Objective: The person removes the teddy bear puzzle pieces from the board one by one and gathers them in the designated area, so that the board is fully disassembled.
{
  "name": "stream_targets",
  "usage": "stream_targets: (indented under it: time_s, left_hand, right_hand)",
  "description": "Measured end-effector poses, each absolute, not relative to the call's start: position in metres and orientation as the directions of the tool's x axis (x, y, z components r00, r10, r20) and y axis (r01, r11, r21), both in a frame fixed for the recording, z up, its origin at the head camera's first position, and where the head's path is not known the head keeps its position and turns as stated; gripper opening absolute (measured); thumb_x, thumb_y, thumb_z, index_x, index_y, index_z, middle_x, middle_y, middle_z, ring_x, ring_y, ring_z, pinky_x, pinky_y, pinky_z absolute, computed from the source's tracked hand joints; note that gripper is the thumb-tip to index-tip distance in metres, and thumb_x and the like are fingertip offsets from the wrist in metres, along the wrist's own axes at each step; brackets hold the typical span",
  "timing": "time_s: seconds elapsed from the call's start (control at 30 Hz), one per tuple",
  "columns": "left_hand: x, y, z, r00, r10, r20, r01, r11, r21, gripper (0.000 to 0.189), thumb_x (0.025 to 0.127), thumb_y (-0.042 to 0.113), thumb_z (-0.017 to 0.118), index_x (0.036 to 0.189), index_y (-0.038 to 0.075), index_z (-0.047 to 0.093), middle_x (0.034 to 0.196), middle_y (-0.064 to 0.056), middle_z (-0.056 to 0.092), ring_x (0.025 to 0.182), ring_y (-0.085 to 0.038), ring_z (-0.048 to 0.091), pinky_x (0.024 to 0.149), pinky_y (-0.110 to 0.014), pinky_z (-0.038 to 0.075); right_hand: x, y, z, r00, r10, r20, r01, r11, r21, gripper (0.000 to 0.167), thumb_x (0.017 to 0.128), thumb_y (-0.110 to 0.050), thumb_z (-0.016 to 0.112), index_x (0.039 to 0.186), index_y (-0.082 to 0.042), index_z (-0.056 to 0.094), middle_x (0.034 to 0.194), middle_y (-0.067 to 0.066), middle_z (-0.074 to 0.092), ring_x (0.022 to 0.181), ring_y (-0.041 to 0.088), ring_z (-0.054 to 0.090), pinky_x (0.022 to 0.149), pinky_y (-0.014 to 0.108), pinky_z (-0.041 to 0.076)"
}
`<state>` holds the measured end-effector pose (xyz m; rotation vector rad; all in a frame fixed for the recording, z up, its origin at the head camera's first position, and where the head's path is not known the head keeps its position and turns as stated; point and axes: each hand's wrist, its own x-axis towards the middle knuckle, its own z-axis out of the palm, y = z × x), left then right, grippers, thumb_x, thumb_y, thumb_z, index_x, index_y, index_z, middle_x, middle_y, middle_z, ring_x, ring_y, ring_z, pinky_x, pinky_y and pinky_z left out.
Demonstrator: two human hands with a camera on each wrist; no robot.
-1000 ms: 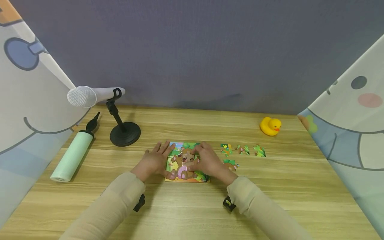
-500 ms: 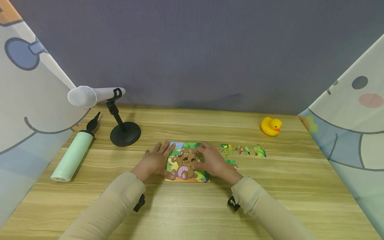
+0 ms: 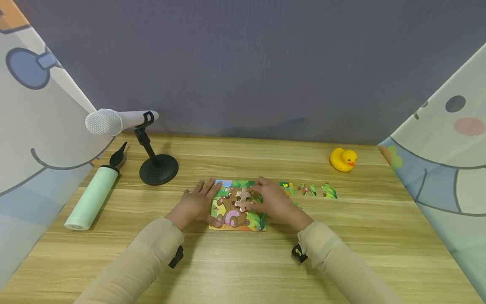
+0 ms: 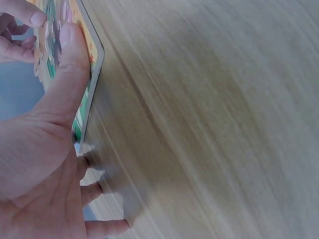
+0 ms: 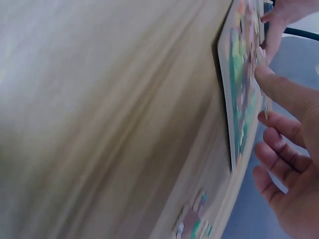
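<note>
A bear jigsaw puzzle board [image 3: 229,226] lies flat on the table in front of me. My left hand [image 3: 194,205] rests along its left side with fingers spread; the left wrist view shows the thumb [image 4: 72,55] over the board's edge. My right hand [image 3: 271,202] pinches a puzzle piece [image 3: 243,199] between thumb and fingertips, over the bear's upper body. That piece looks pale with glare, so its print is hard to read. In the right wrist view the piece [image 5: 265,102] is tilted at the board's surface, and the other fingers curl loosely.
Loose puzzle pieces [image 3: 328,191] lie right of the board, one mostly hidden by my right hand. A yellow rubber duck [image 3: 342,160] sits farther back. On the left stand a white microphone [image 3: 110,122] on a black stand and a mint-green hand pump [image 3: 92,198], lying down.
My right hand has shifted slightly right, with the pinched piece now catching the light. It now covers more of the nearest loose piece. My left hand stays in place.
</note>
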<state>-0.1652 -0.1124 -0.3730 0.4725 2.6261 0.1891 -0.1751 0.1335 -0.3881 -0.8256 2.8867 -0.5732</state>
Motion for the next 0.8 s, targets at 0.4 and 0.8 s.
stream_targets:
  time_s: [0.4,0.8]
  left_hand:
    - [-0.165,-0.112,-0.371,-0.831,0.356,-0.427,0.287,0.933,0.219,0.124,0.073,0.055,0.085,0.164,0.007,0.014,0.169,-0.02,0.006,0.153,-0.045,0.011,0.112,-0.073,0.023]
    - [-0.164,-0.111,-0.368,-0.828,0.359,-0.43,0.288,0.932,0.222,0.124,0.074,0.055,0.084,0.164,0.007,0.013,0.169,-0.02,0.006,0.153,-0.045,0.01,0.112,-0.074,0.022]
  right_hand:
    - [-0.174,0.165,-0.38,-0.807,-0.59,0.016,-0.535,0.72,-0.441,0.052,0.087,-0.031,0.082,0.129,-0.003,0.07,0.112,0.006,0.06,0.089,0.02,0.059,0.077,0.034,0.052]
    - [-0.165,0.211,-0.375,-0.842,-0.54,0.004,-0.474,0.735,-0.484,0.053,0.089,-0.031,0.08,0.134,-0.006,0.067,0.109,0.005,0.06,0.072,0.012,0.049,0.065,0.029,0.045]
